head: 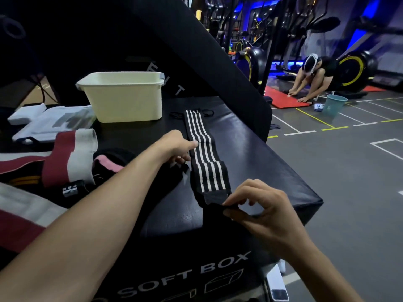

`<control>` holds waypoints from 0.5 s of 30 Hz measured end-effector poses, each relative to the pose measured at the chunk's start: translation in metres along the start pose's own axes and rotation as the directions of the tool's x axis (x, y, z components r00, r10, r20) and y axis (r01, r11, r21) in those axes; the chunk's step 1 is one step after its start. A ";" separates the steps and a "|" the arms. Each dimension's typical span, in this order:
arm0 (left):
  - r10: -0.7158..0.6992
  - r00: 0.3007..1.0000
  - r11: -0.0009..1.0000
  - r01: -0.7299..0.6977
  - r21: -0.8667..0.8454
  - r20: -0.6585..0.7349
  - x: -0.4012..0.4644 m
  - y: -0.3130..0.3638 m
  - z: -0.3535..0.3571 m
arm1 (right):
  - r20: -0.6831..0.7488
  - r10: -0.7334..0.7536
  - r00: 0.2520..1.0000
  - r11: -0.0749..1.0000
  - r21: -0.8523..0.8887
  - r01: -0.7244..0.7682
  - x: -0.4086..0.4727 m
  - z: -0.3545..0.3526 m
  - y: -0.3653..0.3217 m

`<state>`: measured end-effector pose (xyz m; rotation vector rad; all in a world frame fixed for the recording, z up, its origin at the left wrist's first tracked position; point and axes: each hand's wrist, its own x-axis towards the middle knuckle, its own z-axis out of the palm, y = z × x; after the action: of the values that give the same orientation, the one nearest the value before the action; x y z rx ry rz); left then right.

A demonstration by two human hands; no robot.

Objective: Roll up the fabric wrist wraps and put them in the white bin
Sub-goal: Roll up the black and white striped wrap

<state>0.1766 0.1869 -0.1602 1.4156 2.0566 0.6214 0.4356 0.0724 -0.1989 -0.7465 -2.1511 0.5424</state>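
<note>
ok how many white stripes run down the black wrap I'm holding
4, side by side along the black wrap, running from its far end near the white bin toward the right hand. The near end is plain black; folds may hide parts.

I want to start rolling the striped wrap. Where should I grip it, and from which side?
Grip the near plain black end of the striped wrap, from the near side, where the right hand pinches it: the wrap lies flat, running away toward the bin.
</note>
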 end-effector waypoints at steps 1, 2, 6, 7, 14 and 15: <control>-0.011 1.000 1.000 0.011 -0.006 0.008 0.004 0.005 0.000 | 0.004 -0.001 1.000 1.000 -0.003 0.001 0.001 0.000 0.001; -0.028 0.999 1.000 0.028 0.000 0.025 0.009 0.009 0.000 | 0.010 0.001 1.000 1.000 -0.003 -0.001 0.001 -0.001 0.002; -0.140 0.975 0.982 0.159 -0.104 0.175 0.027 0.008 -0.001 | 0.056 -0.029 0.998 1.000 0.010 0.028 0.002 0.000 0.005; -0.164 0.968 0.972 0.191 -0.134 0.191 0.031 0.008 -0.002 | 0.066 -0.041 0.997 0.999 0.011 0.040 0.002 0.000 0.006; -0.094 0.985 0.908 0.144 -0.393 0.143 0.046 0.016 -0.005 | 0.069 -0.059 0.996 0.996 -0.059 0.063 0.009 0.002 0.018; -0.068 0.996 0.892 0.089 -0.444 0.064 0.048 0.018 -0.004 | 0.040 -0.049 0.998 0.995 -0.087 0.052 0.010 0.005 0.022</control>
<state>0.1725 0.2382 -0.1540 1.0616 1.7727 0.9461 0.4337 0.0947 -0.2089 -0.7329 -2.2349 0.4403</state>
